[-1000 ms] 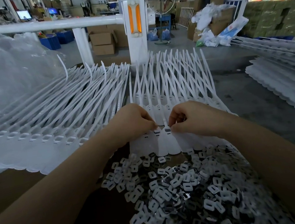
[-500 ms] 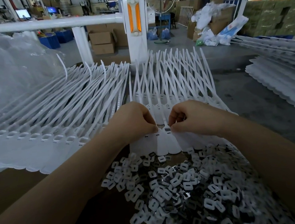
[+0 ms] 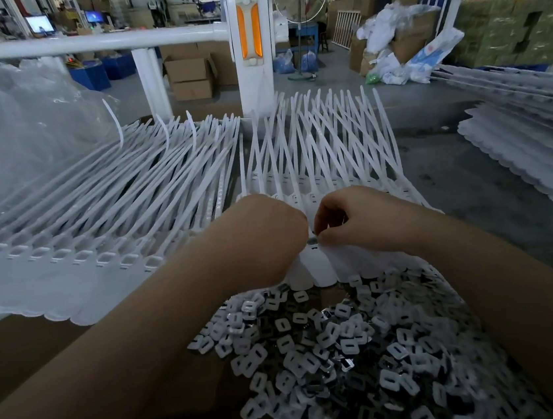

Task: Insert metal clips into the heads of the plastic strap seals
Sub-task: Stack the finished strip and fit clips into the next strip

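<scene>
A sheet of joined white plastic strap seals lies in front of me, straps fanning away toward a white post. My right hand pinches a small metal clip at the head of one seal, just above its slot. My left hand rests curled on the seal heads directly left of it, fingertips hidden, knuckles nearly touching the right hand. A heap of loose metal clips fills the near foreground below the seals.
More seal sheets with open heads spread out to the left. Clear plastic bags pile behind them. A white railing and post stand beyond. Stacked seal sheets lie on the floor at right. Brown cardboard underlies everything.
My left hand has shifted right, closing the gap to the right hand. The right fingertips have moved slightly left onto one seal head with the clip.
</scene>
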Action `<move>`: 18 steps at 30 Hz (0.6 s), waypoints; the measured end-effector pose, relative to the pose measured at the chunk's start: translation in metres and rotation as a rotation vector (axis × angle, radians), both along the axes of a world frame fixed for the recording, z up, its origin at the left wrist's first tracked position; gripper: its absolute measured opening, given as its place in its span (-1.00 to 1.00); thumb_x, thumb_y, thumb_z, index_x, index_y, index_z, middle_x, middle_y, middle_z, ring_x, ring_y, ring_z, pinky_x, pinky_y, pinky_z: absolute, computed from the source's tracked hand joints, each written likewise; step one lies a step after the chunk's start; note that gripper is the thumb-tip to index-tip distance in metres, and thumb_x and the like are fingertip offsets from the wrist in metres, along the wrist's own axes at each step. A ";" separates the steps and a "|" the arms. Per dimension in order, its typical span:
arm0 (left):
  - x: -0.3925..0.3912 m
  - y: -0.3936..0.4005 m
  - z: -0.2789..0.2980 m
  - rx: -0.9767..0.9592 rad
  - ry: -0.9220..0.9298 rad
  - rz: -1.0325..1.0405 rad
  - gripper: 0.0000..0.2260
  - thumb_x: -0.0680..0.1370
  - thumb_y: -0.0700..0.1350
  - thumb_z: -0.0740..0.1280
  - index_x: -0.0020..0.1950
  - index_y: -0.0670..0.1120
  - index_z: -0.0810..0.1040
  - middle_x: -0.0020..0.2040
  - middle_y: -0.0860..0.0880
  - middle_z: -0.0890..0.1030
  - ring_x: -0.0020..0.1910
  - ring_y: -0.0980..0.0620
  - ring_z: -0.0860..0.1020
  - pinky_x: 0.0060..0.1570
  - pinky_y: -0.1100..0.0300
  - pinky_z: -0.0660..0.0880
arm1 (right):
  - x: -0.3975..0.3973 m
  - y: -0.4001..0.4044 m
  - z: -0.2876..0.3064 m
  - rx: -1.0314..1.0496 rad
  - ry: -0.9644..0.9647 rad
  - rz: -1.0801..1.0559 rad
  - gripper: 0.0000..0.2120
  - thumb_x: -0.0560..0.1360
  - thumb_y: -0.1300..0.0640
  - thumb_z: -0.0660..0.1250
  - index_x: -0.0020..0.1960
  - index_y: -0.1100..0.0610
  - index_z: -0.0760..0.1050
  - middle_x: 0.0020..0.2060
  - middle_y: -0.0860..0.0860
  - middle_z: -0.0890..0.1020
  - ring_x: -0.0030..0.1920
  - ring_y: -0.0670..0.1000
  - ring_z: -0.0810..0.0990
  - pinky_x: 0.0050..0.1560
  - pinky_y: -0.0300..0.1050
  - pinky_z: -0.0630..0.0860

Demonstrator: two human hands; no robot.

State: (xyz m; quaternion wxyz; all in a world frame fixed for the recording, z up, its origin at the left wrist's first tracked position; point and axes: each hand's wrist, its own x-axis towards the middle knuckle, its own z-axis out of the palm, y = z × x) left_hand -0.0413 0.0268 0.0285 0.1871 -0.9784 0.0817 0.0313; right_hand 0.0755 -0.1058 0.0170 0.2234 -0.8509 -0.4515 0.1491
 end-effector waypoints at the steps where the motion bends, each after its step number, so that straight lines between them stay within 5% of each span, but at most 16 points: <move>1: 0.001 0.000 -0.001 0.004 -0.003 0.011 -0.84 0.50 -0.19 0.23 0.01 -0.08 0.58 -0.15 -0.01 0.49 -0.21 0.00 0.48 -0.24 0.11 0.37 | 0.000 0.000 0.000 0.000 -0.003 0.000 -0.94 0.49 0.09 0.41 -0.05 0.02 0.58 -0.18 -0.11 0.59 -0.20 -0.16 0.53 -0.26 -0.29 0.38; 6: 0.000 0.017 0.001 -0.397 -0.051 0.155 -0.79 0.57 -0.13 0.32 0.14 0.03 0.67 0.00 0.10 0.64 -0.08 0.17 0.56 -0.05 0.31 0.46 | 0.000 -0.001 0.000 0.012 -0.006 -0.016 -0.96 0.49 0.08 0.41 -0.05 0.01 0.60 -0.16 -0.13 0.60 -0.16 -0.17 0.55 -0.23 -0.28 0.43; 10: -0.008 0.017 0.015 -0.795 0.026 0.157 -0.97 0.43 -0.02 0.51 -0.18 0.11 0.69 -0.31 0.24 0.65 -0.32 0.33 0.58 -0.33 0.54 0.42 | 0.002 -0.001 -0.001 0.022 0.025 -0.024 -0.95 0.48 0.07 0.43 -0.06 -0.01 0.59 -0.14 -0.11 0.63 -0.11 -0.13 0.59 -0.10 -0.19 0.55; 14: -0.009 0.008 0.010 -0.731 0.179 0.178 -0.92 0.40 0.08 0.52 -0.24 0.13 0.68 -0.31 0.21 0.65 -0.38 0.32 0.56 -0.47 0.51 0.38 | 0.003 -0.002 -0.001 0.018 0.021 -0.025 -0.95 0.48 0.06 0.43 -0.07 -0.01 0.59 -0.15 -0.11 0.63 -0.12 -0.13 0.60 -0.14 -0.21 0.55; 18: -0.007 0.003 0.003 -0.625 0.181 0.210 -0.87 0.38 0.13 0.51 -0.18 0.10 0.69 -0.27 0.23 0.64 -0.22 0.38 0.54 -0.23 0.38 0.51 | 0.002 -0.002 -0.001 0.013 0.020 -0.023 -0.94 0.48 0.06 0.43 -0.06 0.00 0.59 -0.14 -0.12 0.63 -0.12 -0.15 0.59 -0.16 -0.25 0.51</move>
